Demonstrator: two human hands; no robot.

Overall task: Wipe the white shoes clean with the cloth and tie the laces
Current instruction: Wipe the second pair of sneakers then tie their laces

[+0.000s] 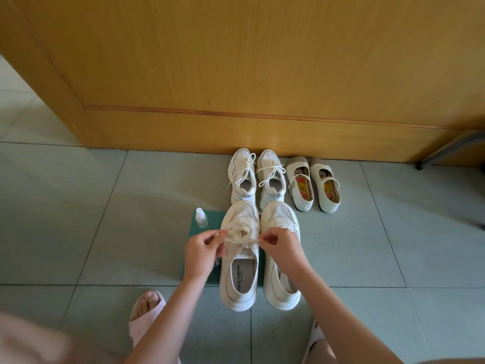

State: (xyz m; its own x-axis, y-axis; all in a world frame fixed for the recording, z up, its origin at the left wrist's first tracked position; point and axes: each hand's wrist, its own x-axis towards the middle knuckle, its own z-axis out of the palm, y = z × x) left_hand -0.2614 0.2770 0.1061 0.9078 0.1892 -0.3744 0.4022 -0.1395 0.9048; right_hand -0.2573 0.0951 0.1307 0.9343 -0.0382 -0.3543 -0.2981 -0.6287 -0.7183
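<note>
Two white mesh sneakers stand side by side on the tiled floor, toes pointing away from me. The left sneaker point(240, 282) has its white laces point(242, 233) looped over the tongue. My left hand point(203, 248) pinches one lace end on the left of that shoe. My right hand point(279, 245) pinches the other end on the right, its wrist lying over the right sneaker point(280, 214). A green cloth point(207, 261) lies flat under the left sneaker's outer side, partly hidden by my left forearm.
A small clear bottle point(201, 218) stands on the cloth's far corner. Behind are another white laced pair point(256, 177) and a cream strapped pair point(313, 183), against a wooden door point(236, 74). My slippered foot point(145, 311) rests at the near left.
</note>
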